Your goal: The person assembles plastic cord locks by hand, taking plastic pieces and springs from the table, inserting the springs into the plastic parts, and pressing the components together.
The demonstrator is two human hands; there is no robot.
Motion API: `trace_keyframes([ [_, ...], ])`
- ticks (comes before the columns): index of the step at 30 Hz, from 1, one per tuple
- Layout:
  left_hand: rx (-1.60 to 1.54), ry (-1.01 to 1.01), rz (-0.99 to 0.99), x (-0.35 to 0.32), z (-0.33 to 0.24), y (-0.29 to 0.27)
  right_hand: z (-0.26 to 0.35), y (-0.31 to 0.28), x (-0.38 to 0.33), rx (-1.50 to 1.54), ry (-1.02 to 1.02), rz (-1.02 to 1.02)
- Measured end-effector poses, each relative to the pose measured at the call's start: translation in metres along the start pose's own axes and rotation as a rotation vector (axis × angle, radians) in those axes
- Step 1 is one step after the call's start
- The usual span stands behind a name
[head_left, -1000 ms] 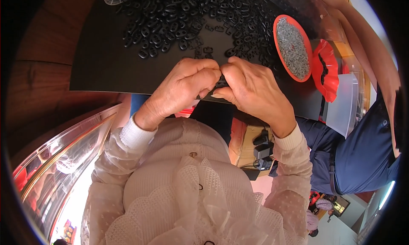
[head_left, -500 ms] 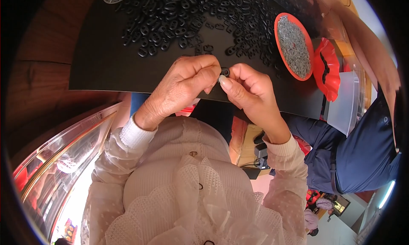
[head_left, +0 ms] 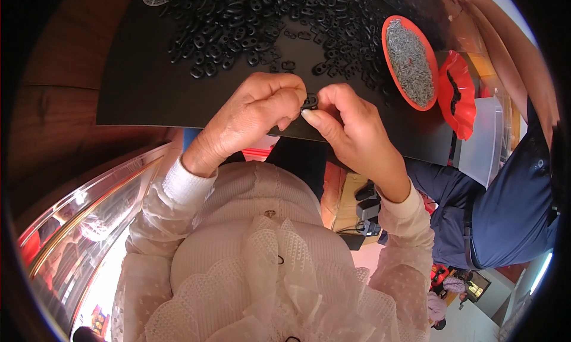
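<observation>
Between both hands, just above the near edge of the black table [head_left: 148, 98], is a small black plastic cord lock [head_left: 310, 100] with holes in it. My right hand [head_left: 354, 128] pinches it between thumb and forefinger. My left hand [head_left: 253, 107] is closed right against its left end, fingers curled; whether a smaller part sits in those fingertips is hidden. Beyond the hands spreads a heap of similar black oval cord lock parts [head_left: 238, 21]. A few smaller black frame-like pieces [head_left: 288, 65] lie just past my fingers.
At the right stands an orange-red bowl [head_left: 434, 74] full of tiny grey metal pieces, apparently springs [head_left: 410, 62]. Beside it are a wavy-edged red dish [head_left: 467, 86] with dark bits inside and a translucent plastic box [head_left: 485, 137]. A person in navy clothes [head_left: 511, 205] is close on the right.
The cord lock has turned slightly, so more of its holed face shows. My right thumb has shifted slightly left and down along it. The other person's arm has moved at the upper right.
</observation>
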State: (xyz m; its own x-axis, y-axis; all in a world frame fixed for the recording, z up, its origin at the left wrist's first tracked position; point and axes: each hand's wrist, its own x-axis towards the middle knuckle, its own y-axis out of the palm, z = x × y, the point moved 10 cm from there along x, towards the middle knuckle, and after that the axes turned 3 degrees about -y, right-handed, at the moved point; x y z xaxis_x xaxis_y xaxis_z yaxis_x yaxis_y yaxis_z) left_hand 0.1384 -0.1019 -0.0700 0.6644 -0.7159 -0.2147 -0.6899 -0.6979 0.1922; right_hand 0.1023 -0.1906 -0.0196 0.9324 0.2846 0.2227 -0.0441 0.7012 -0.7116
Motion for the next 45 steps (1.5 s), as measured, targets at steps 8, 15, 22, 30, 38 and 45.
trace_keyframes([
  [8,-0.023,0.030,0.020,0.002,0.002,0.003,0.031,0.006,0.009,-0.489,-0.352,0.059],
  [15,0.022,0.010,0.014,0.001,-0.002,0.005,0.024,0.012,0.008,-0.375,-0.293,0.209],
  [22,0.087,0.082,0.079,0.002,-0.002,0.008,0.024,0.012,0.009,-0.331,-0.325,0.209],
  [30,0.290,0.170,0.029,0.003,-0.007,0.011,0.017,0.015,0.009,-0.291,-0.324,0.175],
  [38,0.105,0.063,-0.002,0.004,-0.001,0.006,0.015,0.012,0.009,-0.244,-0.332,0.150],
  [45,0.000,-0.031,0.012,0.001,0.001,0.008,0.008,-0.007,-0.002,-0.236,-0.205,0.088],
])
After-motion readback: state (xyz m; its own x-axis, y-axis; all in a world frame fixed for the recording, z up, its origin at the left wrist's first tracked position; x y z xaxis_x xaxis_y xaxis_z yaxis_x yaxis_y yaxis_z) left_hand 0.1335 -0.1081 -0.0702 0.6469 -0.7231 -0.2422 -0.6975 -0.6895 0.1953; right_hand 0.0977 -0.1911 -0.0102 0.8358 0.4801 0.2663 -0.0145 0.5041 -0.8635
